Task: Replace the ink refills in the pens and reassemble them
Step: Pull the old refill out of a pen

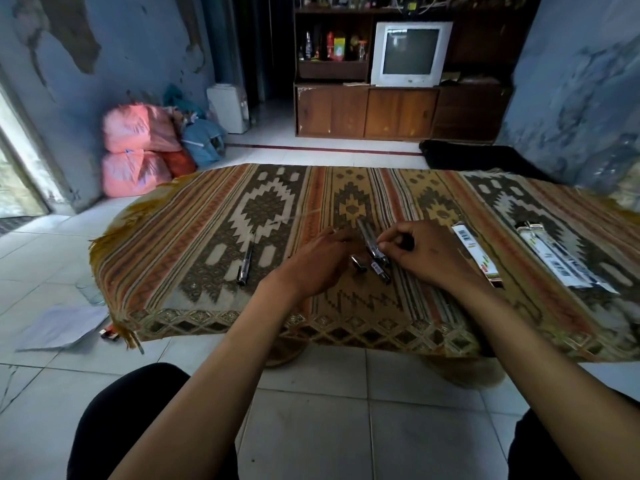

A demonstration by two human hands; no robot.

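A cluster of pens [375, 258] lies mid-table on a patterned cloth [207, 209]. The right hand [424, 252] pinches one pen with curled fingers. The left hand [320, 263] rests beside them, fingers curled; its grip cannot be told. A lone pen [245, 263] lies left; refill packets [476, 252] lie right.

Hands [420, 252] over pens [375, 252] on cloth [207, 244]

Cloth [214, 216] orange-brown geometric weave; bags [135, 128] pink; pens [375, 254] black-silver.
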